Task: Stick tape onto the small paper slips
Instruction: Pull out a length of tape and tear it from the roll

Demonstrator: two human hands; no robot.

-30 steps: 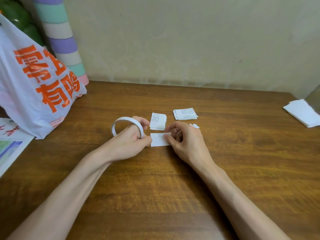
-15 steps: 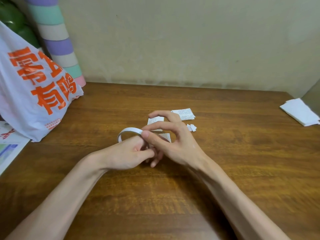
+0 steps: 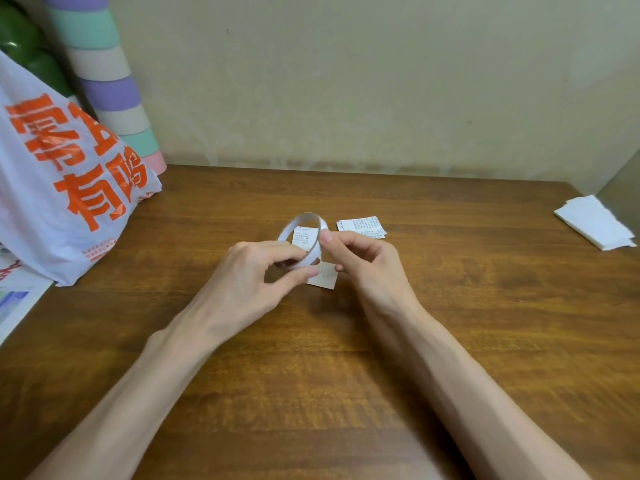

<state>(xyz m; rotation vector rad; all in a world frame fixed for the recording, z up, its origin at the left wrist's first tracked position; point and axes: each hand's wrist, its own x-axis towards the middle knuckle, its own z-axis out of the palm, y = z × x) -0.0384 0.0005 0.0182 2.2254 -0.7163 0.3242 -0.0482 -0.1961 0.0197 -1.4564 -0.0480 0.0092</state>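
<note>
A thin white tape roll (image 3: 300,222) is held upright above the wooden table (image 3: 450,306). My left hand (image 3: 252,271) grips its lower edge between thumb and fingers. My right hand (image 3: 363,261) pinches the roll's right rim with thumb and forefinger. One small paper slip (image 3: 325,277) lies flat on the table just under both hands. A second printed slip (image 3: 304,237) shows through the roll's opening. A small stack of printed slips (image 3: 362,226) lies behind my right hand.
A white plastic bag with orange lettering (image 3: 65,174) stands at the left, on printed papers (image 3: 14,299). A striped pastel column (image 3: 110,88) rises behind it. Folded white paper (image 3: 595,221) lies at the table's far right edge. A wall closes the back.
Both hands have lifted the tape roll off the slip and turned it upright. My right hand left the slip and now pinches the roll's rim.
</note>
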